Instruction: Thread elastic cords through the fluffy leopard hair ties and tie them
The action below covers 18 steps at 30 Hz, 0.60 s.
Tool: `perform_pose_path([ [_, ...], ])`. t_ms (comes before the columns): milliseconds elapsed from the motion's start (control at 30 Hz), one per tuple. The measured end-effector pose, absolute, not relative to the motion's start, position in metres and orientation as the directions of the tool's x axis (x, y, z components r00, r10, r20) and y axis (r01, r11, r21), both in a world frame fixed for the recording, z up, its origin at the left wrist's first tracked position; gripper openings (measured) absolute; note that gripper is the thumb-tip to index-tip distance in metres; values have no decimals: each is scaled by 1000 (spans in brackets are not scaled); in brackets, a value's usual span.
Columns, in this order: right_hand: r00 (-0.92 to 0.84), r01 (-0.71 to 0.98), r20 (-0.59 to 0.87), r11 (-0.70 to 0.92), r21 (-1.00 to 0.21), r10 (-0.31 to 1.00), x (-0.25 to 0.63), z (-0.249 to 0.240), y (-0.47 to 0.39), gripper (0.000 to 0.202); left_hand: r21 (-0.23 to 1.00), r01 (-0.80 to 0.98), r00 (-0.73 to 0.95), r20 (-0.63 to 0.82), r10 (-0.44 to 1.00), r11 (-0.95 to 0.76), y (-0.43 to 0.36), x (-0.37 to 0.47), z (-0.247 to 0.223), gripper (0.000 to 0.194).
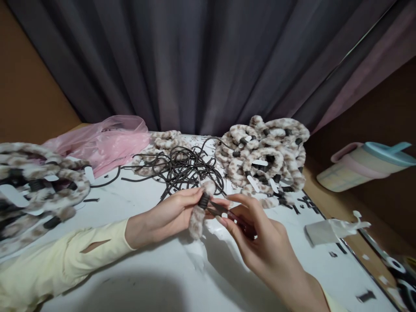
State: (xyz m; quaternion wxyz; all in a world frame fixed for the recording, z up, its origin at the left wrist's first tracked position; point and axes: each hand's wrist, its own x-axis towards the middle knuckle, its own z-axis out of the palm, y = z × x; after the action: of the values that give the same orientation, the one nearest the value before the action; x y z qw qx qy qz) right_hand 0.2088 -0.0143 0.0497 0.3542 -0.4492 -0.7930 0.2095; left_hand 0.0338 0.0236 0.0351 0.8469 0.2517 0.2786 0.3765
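My left hand point(169, 214) is closed on a fluffy white-and-brown spotted loop point(196, 223), seen partly end-on. A dark cord binding point(203, 200) is wound around its middle in several turns. In my right hand point(263, 236) are small snips point(238, 221) with dark red handles, their dark pointed tips at the right side of the binding. Whether the tips touch the cord I cannot tell. My fingers cover part of the handles. Just behind both hands lies a tangled pile of dark cords point(188, 167) on the white tabletop point(146, 281).
Heaps of spotted fluffy loops point(273, 138) with white tags stand at the back right and left. A pink plastic bag point(117, 134) lies back left. Rightward are a glue bottle point(325, 232), a tumbler point(367, 162), scissors point(394, 264) and cord scraps. A grey curtain point(182, 65) hangs behind.
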Motion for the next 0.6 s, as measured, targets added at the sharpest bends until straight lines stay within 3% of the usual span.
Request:
perform_pose_path([
  [100, -341, 530, 368, 500, -685, 865, 209, 50, -16, 21, 594, -510, 604, -268, 750, 622, 23, 34, 34, 21],
  [233, -251, 611, 477, 520, -597, 842, 212, 53, -17, 5, 628, -495, 587, -268, 764, 600, 22, 33, 36, 22],
  [433, -314, 645, 558, 603, -468, 768, 211, 50, -21, 23, 616, -491, 599, -274, 752, 616, 24, 32, 40, 29],
  [600, -375, 621, 560, 649, -440, 739, 209, 48, -22, 18, 611, -486, 655, -217, 723, 624, 22, 31, 42, 33],
])
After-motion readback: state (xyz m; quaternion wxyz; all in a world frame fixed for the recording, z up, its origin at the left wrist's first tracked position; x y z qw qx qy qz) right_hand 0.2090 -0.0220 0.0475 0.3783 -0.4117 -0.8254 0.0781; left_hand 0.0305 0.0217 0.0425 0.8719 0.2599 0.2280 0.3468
